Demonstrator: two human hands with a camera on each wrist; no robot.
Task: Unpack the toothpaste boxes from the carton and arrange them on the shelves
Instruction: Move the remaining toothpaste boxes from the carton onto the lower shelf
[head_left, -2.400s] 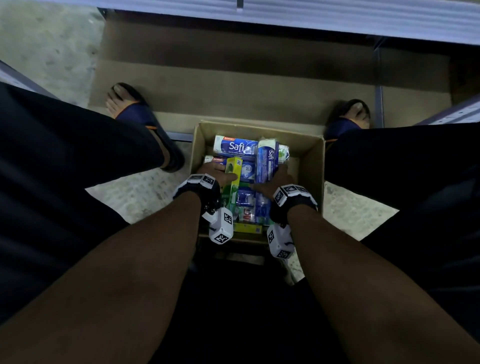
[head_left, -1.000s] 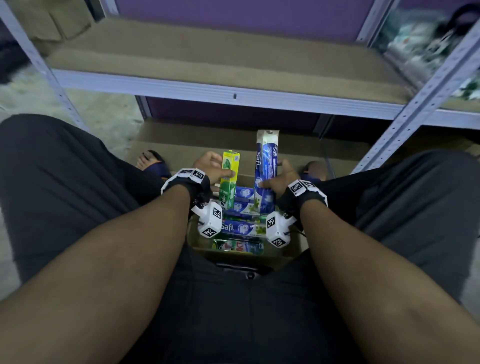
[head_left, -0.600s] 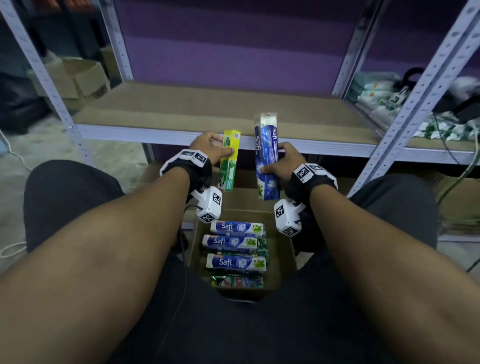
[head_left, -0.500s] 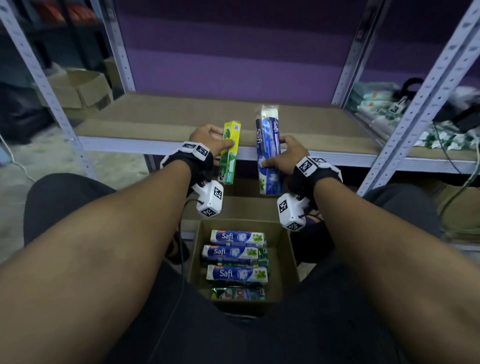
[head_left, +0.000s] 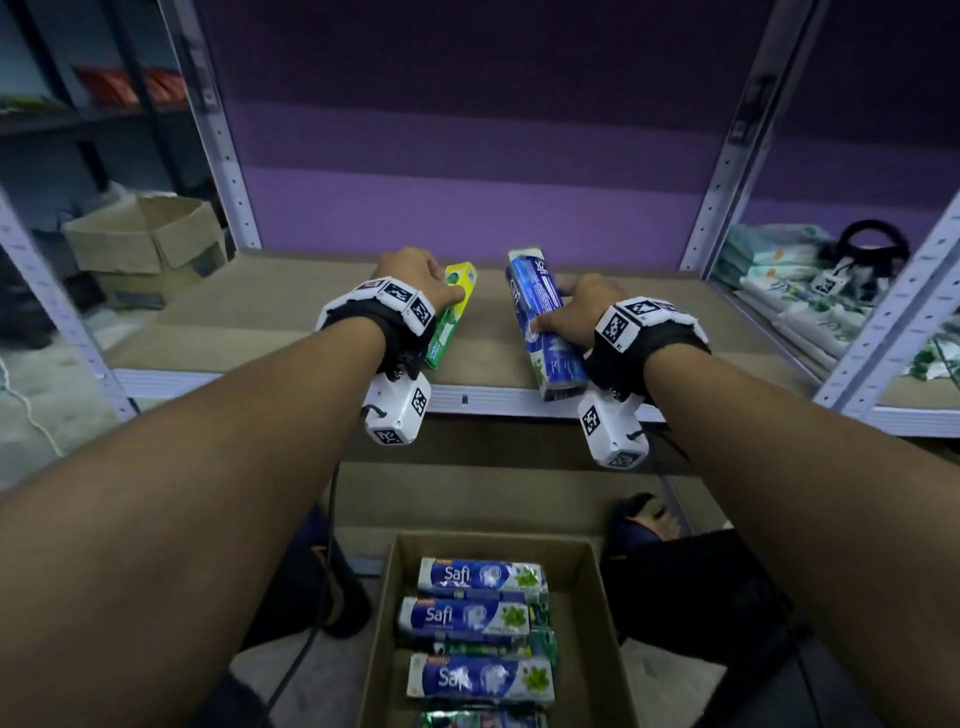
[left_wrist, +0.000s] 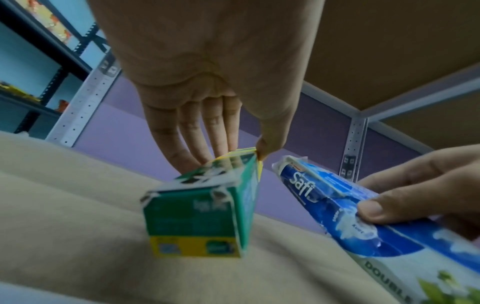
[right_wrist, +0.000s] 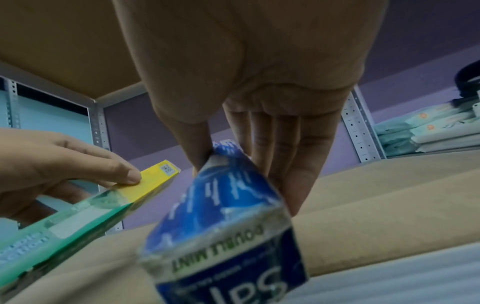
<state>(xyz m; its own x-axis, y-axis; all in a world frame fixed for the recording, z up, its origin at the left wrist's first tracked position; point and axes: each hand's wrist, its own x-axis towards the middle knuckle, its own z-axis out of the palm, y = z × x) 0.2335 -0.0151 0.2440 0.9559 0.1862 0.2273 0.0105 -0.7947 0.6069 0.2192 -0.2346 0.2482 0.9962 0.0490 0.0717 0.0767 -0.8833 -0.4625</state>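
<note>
Boxes (head_left: 545, 322) now over shelf (head_left: 260, 332), in hand (head_left: 571, 312)

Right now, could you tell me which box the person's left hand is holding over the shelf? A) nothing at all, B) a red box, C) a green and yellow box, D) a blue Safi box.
C: the left hand grips the green and yellow box above the shelf, while the right hand holds the blue Safi box.
</note>
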